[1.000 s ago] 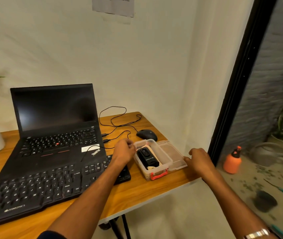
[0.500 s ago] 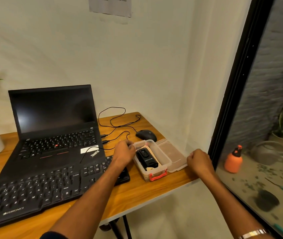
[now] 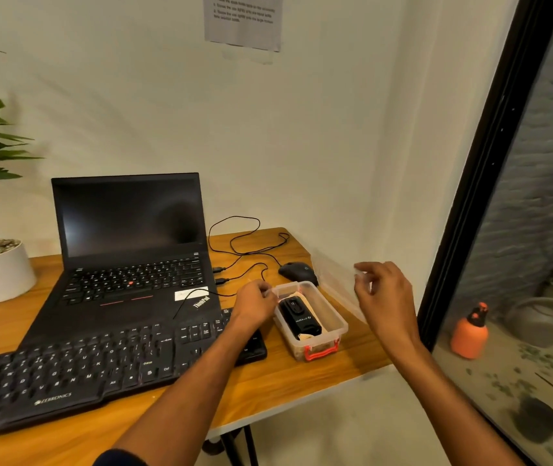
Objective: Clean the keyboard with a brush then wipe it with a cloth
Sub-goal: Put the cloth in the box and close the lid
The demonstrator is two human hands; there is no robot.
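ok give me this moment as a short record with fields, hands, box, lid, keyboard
left hand: holds the near-left rim of the clear box, over the keyboard's right end
right hand: holds the clear lid lifted off, tilted, to the right of the box
clear box: open, on the wooden table, red latch facing the person
box contents: a black device; what lies under it cannot be told
keyboard: black, in front of the laptop, untouched by any tool
mouse: behind the box
task stage: no brush or cloth in view yet

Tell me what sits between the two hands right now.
In the head view, the open clear plastic box with a black device inside sits between the left hand and right hand.
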